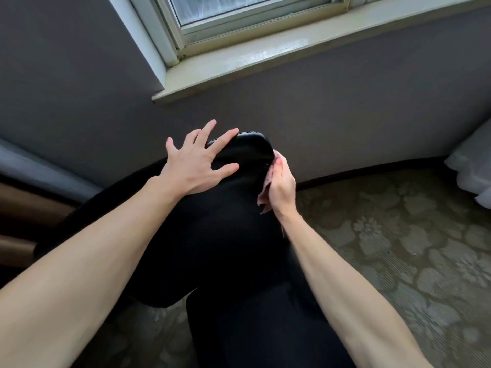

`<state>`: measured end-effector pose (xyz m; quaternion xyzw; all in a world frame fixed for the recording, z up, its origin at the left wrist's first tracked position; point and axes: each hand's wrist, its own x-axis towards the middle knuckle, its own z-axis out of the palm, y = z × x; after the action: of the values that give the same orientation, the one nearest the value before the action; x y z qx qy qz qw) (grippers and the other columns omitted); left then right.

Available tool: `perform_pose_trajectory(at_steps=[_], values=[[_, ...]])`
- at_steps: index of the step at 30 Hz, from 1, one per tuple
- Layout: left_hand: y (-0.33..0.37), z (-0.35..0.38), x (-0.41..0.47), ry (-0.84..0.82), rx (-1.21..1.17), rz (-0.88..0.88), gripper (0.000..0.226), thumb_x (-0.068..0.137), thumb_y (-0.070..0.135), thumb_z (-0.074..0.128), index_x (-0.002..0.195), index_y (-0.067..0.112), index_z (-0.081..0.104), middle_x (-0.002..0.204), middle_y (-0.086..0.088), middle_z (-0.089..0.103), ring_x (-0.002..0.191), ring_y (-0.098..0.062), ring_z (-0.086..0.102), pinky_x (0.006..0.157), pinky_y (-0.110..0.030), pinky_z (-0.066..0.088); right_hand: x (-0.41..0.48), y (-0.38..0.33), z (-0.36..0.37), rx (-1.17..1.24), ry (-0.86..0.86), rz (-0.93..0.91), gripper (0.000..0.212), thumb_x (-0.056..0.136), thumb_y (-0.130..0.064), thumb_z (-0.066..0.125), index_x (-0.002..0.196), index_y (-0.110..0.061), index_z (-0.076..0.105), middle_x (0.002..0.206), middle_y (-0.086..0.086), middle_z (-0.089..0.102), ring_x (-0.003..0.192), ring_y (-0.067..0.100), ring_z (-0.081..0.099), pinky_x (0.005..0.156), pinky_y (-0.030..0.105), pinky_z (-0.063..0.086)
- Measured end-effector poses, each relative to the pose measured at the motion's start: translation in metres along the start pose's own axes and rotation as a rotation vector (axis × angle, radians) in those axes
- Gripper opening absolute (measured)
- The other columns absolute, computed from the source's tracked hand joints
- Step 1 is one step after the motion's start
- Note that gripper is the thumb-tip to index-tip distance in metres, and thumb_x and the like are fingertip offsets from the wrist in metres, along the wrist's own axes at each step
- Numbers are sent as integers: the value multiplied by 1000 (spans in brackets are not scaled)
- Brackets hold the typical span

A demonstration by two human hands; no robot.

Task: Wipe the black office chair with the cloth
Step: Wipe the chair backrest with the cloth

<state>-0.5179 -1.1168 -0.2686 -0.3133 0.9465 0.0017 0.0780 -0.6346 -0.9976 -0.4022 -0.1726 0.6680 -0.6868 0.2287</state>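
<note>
Below the window (239,11) and its pale sill (265,58), against the grey wall (358,115), we log the black office chair (228,235). It fills the centre and lower middle of the head view, seen from above, with its padded top edge (249,144) nearest the wall. Only that edge shows a sheen. The rest reads as one dark mass, and we cannot separate back from seat.

Left hand (195,162): palm down on the upper left of the chair, fingers (223,140) straight and spread wide, holding nothing. The forefinger reaches the top edge and the thumb lies across the dark surface toward the middle.

Right hand (282,185): at the chair's right side edge, just under the top corner, back of the hand toward the camera. It grips a pinkish cloth (266,185), which sits between palm and chair and touches the chair's edge. A bit of cloth shows by the thumb and a corner hangs below the heel of the hand. The fingers themselves are hidden behind the hand.

Hands are apart — one on each side of the chair top, with bare forearms running down to the lower corners.

Surroundings: floral-patterned carpet (398,248) to the right, a dark baseboard (372,170) where carpet meets wall, white bedding (473,166) at the right border, and brown wooden furniture (24,205) at the left border — we cannot tell what kind.
</note>
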Motion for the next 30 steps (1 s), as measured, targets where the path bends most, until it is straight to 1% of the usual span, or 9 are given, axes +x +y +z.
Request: perform_pose_trajectory(at_steps=[1, 2, 4, 5, 7, 8, 10, 15, 30], values=[[0, 0, -1, 4, -5, 4, 68, 90, 73, 35, 146, 63, -2, 165, 10, -5, 150, -17, 3, 115, -66, 3, 3, -16, 4, 14, -12, -44, 34, 107, -34, 29, 125, -31, 58, 83, -19, 68, 93, -6, 63, 96, 25, 47], [-1, 0, -2, 6, -8, 7, 68, 90, 73, 35, 146, 63, -2, 165, 10, -4, 150, -17, 3, 115, -66, 3, 7, -28, 10, 21, -14, -78, 34, 107, -33, 29, 123, -29, 58, 72, -15, 65, 84, -1, 64, 93, 27, 48], [-2, 1, -4, 3, -8, 12, 68, 89, 74, 35, 145, 64, -2, 165, 10, -3, 150, -17, 3, 115, -66, 3, 11, -46, 19, 16, -29, -128, 36, 106, -36, 29, 120, -26, 60, 66, -10, 64, 79, 11, 67, 91, 40, 51], [-3, 1, -4, -2, -10, 13, 68, 89, 74, 35, 145, 64, -3, 165, 10, -3, 150, -17, 3, 115, -66, 3, 11, -48, 20, 2, -36, -143, 37, 106, -37, 29, 120, -25, 60, 70, -10, 66, 81, 12, 67, 92, 42, 51], [-3, 1, -5, 0, -13, 9, 68, 89, 75, 34, 145, 64, -3, 165, 10, -4, 150, -17, 3, 115, -66, 3, 9, -42, 16, -29, -46, -151, 38, 106, -37, 29, 126, -26, 59, 98, -12, 71, 102, 6, 64, 100, 39, 47], [-2, 1, -5, 3, -13, 8, 68, 89, 75, 33, 145, 64, -3, 165, 9, -4, 151, -17, 3, 115, -67, 3, 6, -34, 11, -40, -52, -134, 39, 106, -38, 29, 130, -28, 57, 115, -11, 68, 114, 5, 60, 105, 36, 45], [-1, 2, -5, 6, -5, 12, 68, 89, 76, 33, 145, 64, -3, 165, 9, -5, 151, -18, 3, 114, -68, 3, 0, -16, 0, -79, -50, -74, 41, 106, -41, 28, 136, -29, 53, 129, -9, 62, 123, 6, 54, 108, 36, 42], [3, 4, 2, 17, 26, 25, 69, 88, 77, 32, 144, 64, -6, 165, 7, -8, 151, -21, 2, 113, -70, 5, -5, 3, -6, -132, -23, 6, 44, 102, -51, 25, 134, -35, 51, 125, -10, 64, 120, 9, 56, 106, 40, 45], [10, 4, 16, 25, 51, 43, 72, 87, 77, 33, 145, 62, -6, 165, 5, -10, 151, -21, 0, 115, -68, 7, 9, 2, -14, -68, -40, 52, 43, 105, -46, 25, 135, -29, 52, 122, -9, 63, 117, 8, 56, 105, 36, 45]])
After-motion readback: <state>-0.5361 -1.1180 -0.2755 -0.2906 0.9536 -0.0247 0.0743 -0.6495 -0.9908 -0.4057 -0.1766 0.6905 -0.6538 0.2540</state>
